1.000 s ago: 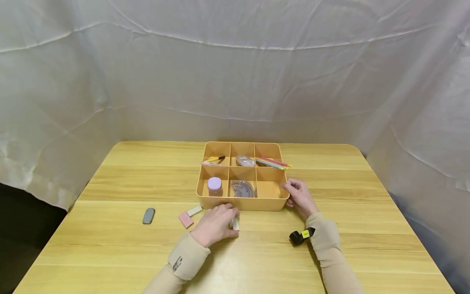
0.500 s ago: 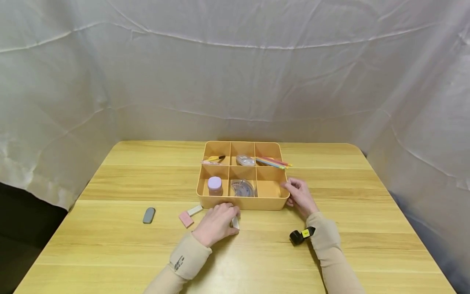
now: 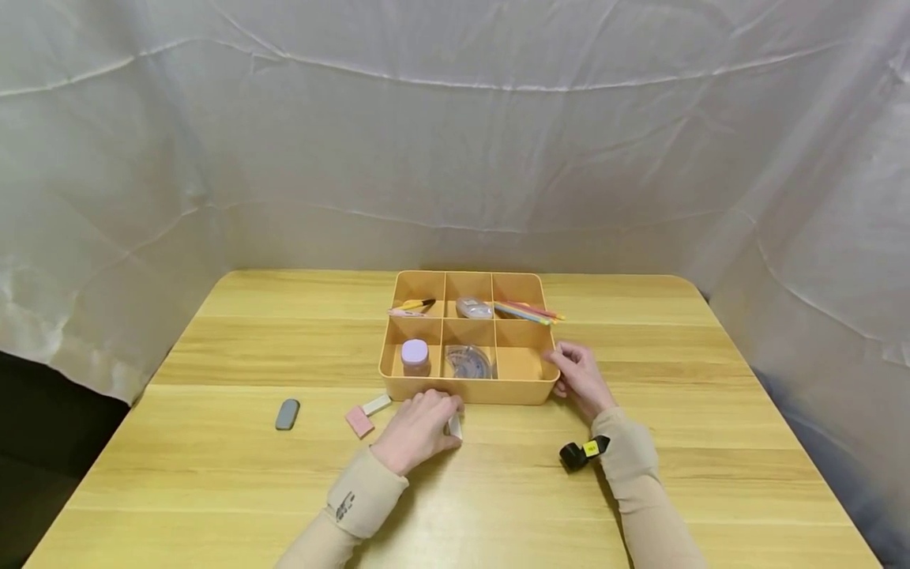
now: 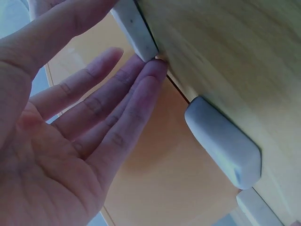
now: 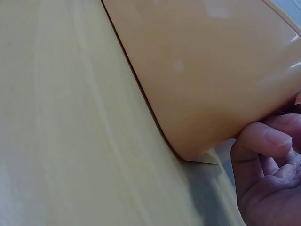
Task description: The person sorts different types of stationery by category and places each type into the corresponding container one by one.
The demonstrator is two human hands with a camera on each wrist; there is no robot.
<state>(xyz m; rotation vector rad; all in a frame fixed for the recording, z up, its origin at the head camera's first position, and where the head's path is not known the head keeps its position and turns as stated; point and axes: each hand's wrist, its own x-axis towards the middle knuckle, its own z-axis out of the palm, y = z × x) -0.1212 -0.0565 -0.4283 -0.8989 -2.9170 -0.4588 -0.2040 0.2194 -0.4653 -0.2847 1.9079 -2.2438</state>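
In the head view, my left hand [image 3: 419, 427] is at the front wall of a yellow-orange compartment organizer [image 3: 469, 391]. Its thumb and fingers pinch a white eraser [image 3: 455, 427] by the ends. The left wrist view has that white eraser [image 4: 135, 32] at the fingertips, with a rounded pale eraser [image 4: 225, 141] lying below the fingers and the end of another white block [image 4: 258, 207] beyond. My right hand [image 3: 581, 379] grips the organizer's right side near the front corner. In the right wrist view, the fingers of the right hand [image 5: 270, 165] curl at that corner.
Left of my left hand lie a pink eraser [image 3: 359, 422], a white eraser [image 3: 377, 405] and a grey eraser [image 3: 287, 414]. The organizer holds a lilac-lidded jar [image 3: 415, 357], a clear protractor [image 3: 468, 362], a clear rounded item [image 3: 473, 308], pencils [image 3: 526, 312] and pens [image 3: 408, 310].
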